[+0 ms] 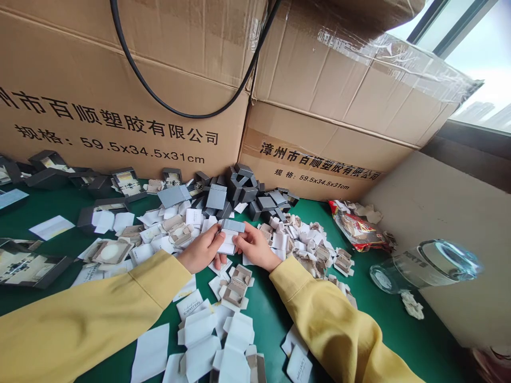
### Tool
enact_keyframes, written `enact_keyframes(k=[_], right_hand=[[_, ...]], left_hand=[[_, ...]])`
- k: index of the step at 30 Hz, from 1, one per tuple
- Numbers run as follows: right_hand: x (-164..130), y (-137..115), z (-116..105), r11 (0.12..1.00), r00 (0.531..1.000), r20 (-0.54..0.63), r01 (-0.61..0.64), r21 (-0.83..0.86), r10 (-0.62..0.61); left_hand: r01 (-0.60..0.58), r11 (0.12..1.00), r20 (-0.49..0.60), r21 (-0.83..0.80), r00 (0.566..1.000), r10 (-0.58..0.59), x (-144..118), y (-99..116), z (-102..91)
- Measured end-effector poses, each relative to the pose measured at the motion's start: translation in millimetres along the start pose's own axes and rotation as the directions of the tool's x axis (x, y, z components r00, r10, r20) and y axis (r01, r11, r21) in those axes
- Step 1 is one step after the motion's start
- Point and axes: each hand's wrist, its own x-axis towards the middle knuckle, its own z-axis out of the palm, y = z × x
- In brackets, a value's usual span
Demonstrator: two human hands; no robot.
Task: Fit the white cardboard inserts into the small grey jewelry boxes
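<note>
Both hands meet over the middle of the green table around a small white box with a grey-blue top flap. My left hand grips its left side, thumb on the front. My right hand pinches the right side, fingers at the upper edge. Just below the hands lie small folded card inserts and flat white cards. Unfolded white box blanks are spread nearer to me. Behind the hands stand dark grey boxes, some with grey-blue lids.
Two large cardboard cartons wall off the back, with a black cable hanging in front. Card inserts are heaped right of centre. A red snack bag, a clear glass and crumpled tissue are at the right. Open dark boxes lie left.
</note>
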Motion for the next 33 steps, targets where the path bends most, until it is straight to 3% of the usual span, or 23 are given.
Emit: enact_keyframes(k=[12,28,33], right_hand=[[3,7,1,0.999,0.986,-0.163,-0.028,-0.044,0.020],[2,0,1,0.999,0.991,-0.134,-0.010,0.050,0.017],[4,2,2,0.991,0.977,-0.214,0.028,0.132,0.001]], left_hand=[[0.036,0.968,0.022,-0.247,0.999,-0.031,4,3,-6.4],[0.065,0.960,0.012,-0.274,0.998,-0.064,2,11,-6.4],[-0.045,0.966,-0.082,-0.253,0.996,0.025,5,4,-6.0]])
